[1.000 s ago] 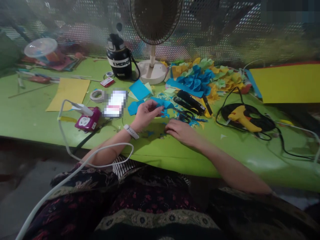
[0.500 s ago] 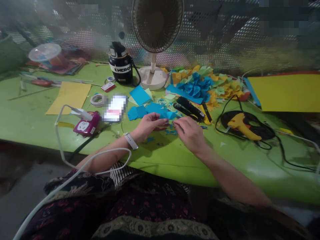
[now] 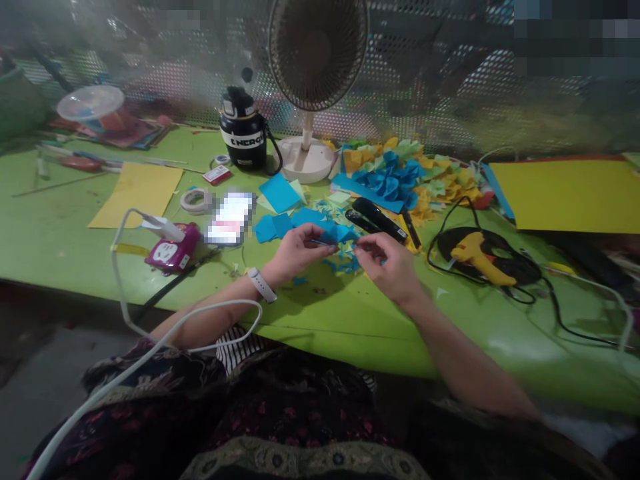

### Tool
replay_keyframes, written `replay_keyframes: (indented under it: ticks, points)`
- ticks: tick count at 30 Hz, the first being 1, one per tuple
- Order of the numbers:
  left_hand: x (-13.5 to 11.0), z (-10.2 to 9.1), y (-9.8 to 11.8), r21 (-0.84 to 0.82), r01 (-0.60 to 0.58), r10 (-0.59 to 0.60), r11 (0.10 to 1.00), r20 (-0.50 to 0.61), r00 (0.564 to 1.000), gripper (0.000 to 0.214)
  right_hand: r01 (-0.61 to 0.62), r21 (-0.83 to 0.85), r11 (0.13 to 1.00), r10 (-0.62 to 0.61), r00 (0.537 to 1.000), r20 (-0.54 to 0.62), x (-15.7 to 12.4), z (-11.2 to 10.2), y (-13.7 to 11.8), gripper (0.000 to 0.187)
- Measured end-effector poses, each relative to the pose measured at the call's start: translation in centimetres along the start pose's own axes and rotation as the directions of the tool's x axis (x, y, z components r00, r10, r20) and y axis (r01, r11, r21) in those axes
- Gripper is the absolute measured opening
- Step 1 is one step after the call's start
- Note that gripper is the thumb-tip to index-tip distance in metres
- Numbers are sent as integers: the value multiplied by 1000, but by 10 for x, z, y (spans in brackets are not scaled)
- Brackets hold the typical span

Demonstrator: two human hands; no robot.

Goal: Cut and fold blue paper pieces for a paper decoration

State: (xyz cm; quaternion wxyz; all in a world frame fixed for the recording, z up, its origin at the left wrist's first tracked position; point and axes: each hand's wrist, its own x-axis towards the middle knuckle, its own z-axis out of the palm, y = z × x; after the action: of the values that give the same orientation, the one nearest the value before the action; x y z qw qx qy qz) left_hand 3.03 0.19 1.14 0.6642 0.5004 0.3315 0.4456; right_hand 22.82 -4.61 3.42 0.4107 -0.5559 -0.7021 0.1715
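Note:
My left hand [image 3: 299, 251] and my right hand [image 3: 386, 265] are raised just above the green table [image 3: 70, 253], with their fingertips close together. A thin blue strip [image 3: 323, 243] runs between them, pinched by both hands. Crumpled blue paper [image 3: 313, 219] lies just beyond my left fingers, and blue paper scraps [image 3: 346, 263] lie under the gap between my hands. A black stapler-like tool [image 3: 377, 219] lies just beyond my right hand. Any scissors there are hidden.
A pile of blue, yellow and green paper pieces [image 3: 395, 177] lies behind the hands, near a fan [image 3: 315, 60] and black flask [image 3: 243, 133]. A yellow glue gun [image 3: 475, 259] lies right, a pink socket [image 3: 173, 257] left, with a white cable crossing my left forearm.
My right hand has lifted off the table and moved to my left hand's fingers. The scissors seen earlier no longer show. The view has shifted slightly.

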Motion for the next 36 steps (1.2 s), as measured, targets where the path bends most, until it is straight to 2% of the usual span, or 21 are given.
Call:
replay_keyframes:
  ticks: [3,7,14,21,25,29,32,36]
  points:
    - [-2,0,1,71,-19,16,997,52,999,41,-143,109,984,128,982,140,3,-2,1,19]
    - [-2,0,-1,126,-55,43,990,98,994,43,-210,185,960,159,954,254,4,0,1,27]
    - [-3,0,-3,185,-63,38,981,135,990,40,-246,273,930,179,952,250,5,4,4,38]
    - [-5,3,7,105,-9,3,994,63,998,38,-262,288,921,189,947,258,6,-5,4,37]
    - [-3,3,8,36,39,-40,999,25,999,35,-192,303,934,123,965,231,7,-14,-1,29]
    - [-3,5,4,14,50,-50,999,17,999,37,8,362,932,-42,995,85,1,-13,-6,11]
    - [-6,9,0,13,20,-21,1000,44,999,39,131,331,935,-127,991,-33,-5,-6,-6,7]
    - [-13,13,-2,54,-66,62,996,81,995,40,218,220,951,-190,971,-143,-9,-1,-6,4]
